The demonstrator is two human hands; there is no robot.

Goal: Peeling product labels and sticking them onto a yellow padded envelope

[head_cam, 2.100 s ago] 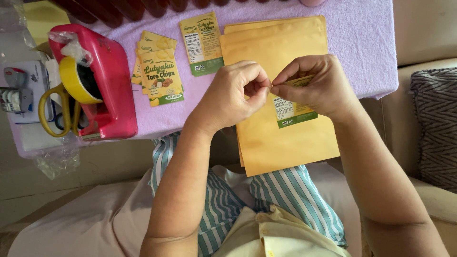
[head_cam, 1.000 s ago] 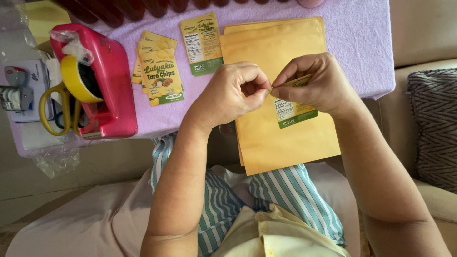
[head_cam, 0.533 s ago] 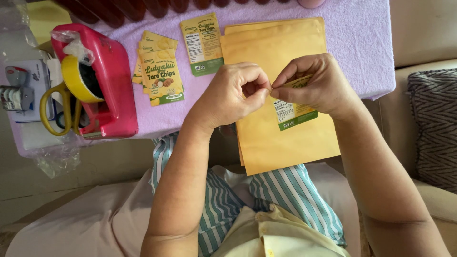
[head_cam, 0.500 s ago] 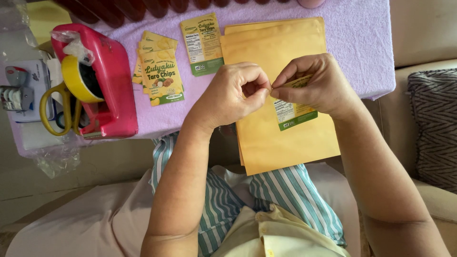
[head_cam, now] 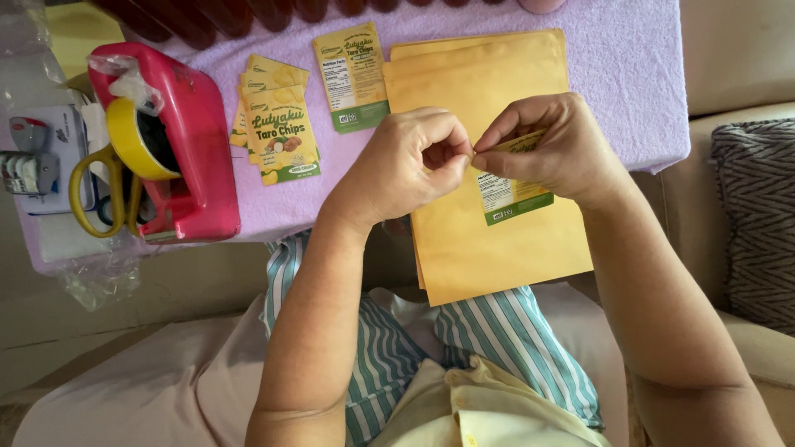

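Note:
My left hand and my right hand meet over a stack of plain yellow-brown pouches that hangs off the near edge of the table. Both hands pinch a small yellow and green sticker label, fingertips together at its upper left corner. The label's lower part shows below my right palm. More labels of the same kind lie on the cloth: a small pile and a single one turned back side up.
A lilac cloth covers the table. A red tape dispenser with a yellow tape roll stands at the left, yellow-handled scissors beside it. Dark bottles line the far edge. A patterned cushion lies right. My striped trousers are below.

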